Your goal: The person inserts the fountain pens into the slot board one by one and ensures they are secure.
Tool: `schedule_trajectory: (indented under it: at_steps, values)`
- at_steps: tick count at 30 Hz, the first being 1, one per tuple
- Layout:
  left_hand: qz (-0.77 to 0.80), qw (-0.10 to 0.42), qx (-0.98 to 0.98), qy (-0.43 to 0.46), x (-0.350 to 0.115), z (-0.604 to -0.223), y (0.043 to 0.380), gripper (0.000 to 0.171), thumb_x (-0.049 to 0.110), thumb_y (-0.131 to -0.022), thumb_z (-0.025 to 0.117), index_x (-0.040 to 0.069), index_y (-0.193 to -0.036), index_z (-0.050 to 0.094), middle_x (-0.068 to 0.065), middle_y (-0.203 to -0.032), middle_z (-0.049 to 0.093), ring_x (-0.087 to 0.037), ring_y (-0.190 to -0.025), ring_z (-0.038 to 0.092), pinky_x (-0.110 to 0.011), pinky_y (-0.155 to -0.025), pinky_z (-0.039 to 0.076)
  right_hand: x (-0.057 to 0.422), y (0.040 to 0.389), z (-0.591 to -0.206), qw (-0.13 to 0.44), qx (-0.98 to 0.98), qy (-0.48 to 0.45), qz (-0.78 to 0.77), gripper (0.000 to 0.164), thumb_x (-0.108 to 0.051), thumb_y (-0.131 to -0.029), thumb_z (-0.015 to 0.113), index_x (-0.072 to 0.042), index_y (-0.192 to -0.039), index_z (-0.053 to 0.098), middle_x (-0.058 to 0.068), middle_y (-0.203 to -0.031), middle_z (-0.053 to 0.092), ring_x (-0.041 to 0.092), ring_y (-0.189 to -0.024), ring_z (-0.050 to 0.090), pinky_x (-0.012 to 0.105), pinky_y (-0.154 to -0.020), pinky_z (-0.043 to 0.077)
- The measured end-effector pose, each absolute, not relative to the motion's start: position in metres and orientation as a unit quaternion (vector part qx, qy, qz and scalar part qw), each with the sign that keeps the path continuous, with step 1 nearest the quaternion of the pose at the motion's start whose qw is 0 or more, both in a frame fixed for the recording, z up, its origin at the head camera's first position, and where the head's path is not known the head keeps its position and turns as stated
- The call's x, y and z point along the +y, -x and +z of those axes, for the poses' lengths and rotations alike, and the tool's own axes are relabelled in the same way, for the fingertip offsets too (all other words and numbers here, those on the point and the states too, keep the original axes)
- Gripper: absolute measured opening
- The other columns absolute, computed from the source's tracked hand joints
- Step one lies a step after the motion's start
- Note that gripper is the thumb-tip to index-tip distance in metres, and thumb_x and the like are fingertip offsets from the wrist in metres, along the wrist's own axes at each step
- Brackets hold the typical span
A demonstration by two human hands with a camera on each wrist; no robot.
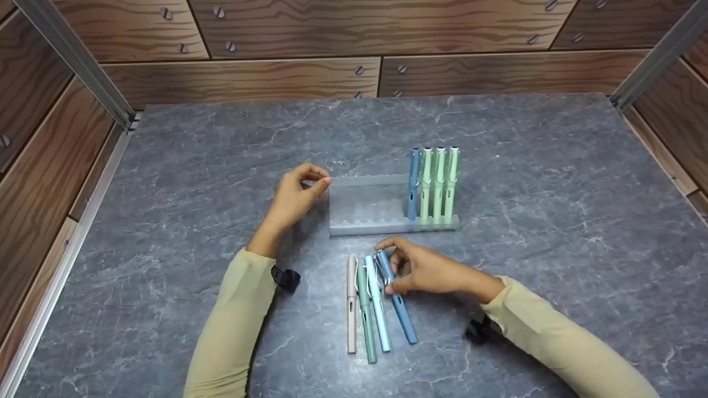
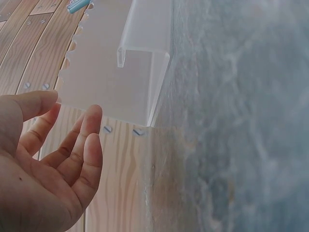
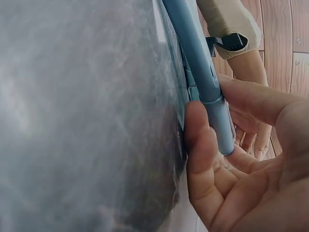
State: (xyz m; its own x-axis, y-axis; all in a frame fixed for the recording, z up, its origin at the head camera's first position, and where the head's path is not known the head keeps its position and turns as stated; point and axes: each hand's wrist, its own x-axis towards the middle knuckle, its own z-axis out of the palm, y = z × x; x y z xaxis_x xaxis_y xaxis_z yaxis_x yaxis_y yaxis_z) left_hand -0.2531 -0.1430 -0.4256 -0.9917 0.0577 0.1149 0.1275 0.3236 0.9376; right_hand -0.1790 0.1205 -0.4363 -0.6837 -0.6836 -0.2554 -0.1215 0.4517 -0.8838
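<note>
Just in front of the clear pen rack (image 1: 368, 202), I have a dark blue pen (image 1: 402, 312) pinched near its capped end by the right hand (image 1: 431, 268), thumb on one side and a finger on the other; whether it is off the tabletop (image 1: 542, 210), I can't tell. Nearer me than the rack lie a light blue pen (image 1: 378, 304), a green pen (image 1: 365, 315) and a beige pen (image 1: 352, 309), while one blue pen (image 1: 414, 182) and three pale green pens (image 1: 439, 185) stand in its right part. At the rack's upper left corner, the left hand (image 1: 294, 199) pinches the sheet between thumb and forefinger. What worries me is the clips: they sit so close that a sideways pull could snag the light blue pen and roll it. Gripped far from its middle, the held pen could also swing at the barrel, and a bump on a rack steadied by one corner might jolt the standing pens. The left wrist view gives me the folded lip in profile and the other three fingers loosely bent, apart from the plastic, which the head view hides; only the head view lays out the whole row.
</note>
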Motion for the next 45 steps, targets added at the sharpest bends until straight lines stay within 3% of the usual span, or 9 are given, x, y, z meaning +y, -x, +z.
schedule_trajectory:
  at_steps: [8, 14, 22, 36, 45]
  values:
    - [-0.579, 0.020, -0.813, 0.060, -0.145, -0.428, 0.255, 0.015, 0.013, -0.094, 0.062, 0.000, -0.101, 0.065, -0.019, -0.104, 0.067, -0.042, -0.082, 0.065, -0.019, -0.060, 0.048, 0.121, 0.181, -0.432, 0.328, 0.756, 0.249, -0.508, 0.070, 0.004, -0.080, 0.070, -0.002, -0.139, 0.033, 0.005, -0.092, 0.045, 0.008, -0.059, 0.049, 0.016, -0.056, 0.045]
    - [-0.580, 0.028, -0.811, 0.068, -0.144, -0.428, 0.255, 0.015, 0.012, -0.093, 0.062, -0.001, -0.100, 0.064, -0.020, -0.102, 0.068, -0.043, -0.081, 0.065, -0.018, -0.060, 0.048, 0.124, 0.183, -0.426, 0.321, 0.748, 0.235, -0.532, 0.074, 0.004, -0.079, 0.070, -0.005, -0.142, 0.032, 0.005, -0.097, 0.046, 0.011, -0.063, 0.055, 0.017, -0.057, 0.048]
    - [-0.584, 0.027, -0.808, 0.068, -0.143, -0.426, 0.255, 0.015, 0.011, -0.093, 0.062, -0.002, -0.100, 0.064, -0.021, -0.103, 0.067, -0.043, -0.081, 0.065, -0.023, -0.063, 0.051, 0.129, 0.185, -0.420, 0.309, 0.739, 0.241, -0.548, 0.074, 0.004, -0.082, 0.069, -0.006, -0.144, 0.030, 0.006, -0.104, 0.041, 0.006, -0.062, 0.052, 0.017, -0.057, 0.045]
    - [-0.577, 0.017, -0.815, 0.054, -0.143, -0.426, 0.254, 0.016, 0.013, -0.093, 0.063, 0.000, -0.101, 0.064, -0.018, -0.103, 0.067, -0.040, -0.083, 0.066, -0.018, -0.061, 0.049, 0.130, 0.183, -0.418, 0.293, 0.740, 0.251, -0.551, 0.074, 0.003, -0.083, 0.067, -0.006, -0.146, 0.030, 0.008, -0.108, 0.043, 0.010, -0.069, 0.058, 0.021, -0.063, 0.052]
    - [-0.582, 0.028, -0.811, 0.054, -0.142, -0.427, 0.254, 0.013, 0.011, -0.092, 0.064, -0.001, -0.099, 0.065, -0.018, -0.099, 0.067, -0.039, -0.079, 0.066, -0.027, -0.063, 0.053, 0.135, 0.187, -0.409, 0.262, 0.751, 0.262, -0.547, 0.074, 0.001, -0.086, 0.065, -0.011, -0.148, 0.028, 0.009, -0.112, 0.043, 0.009, -0.073, 0.056, 0.023, -0.066, 0.053]
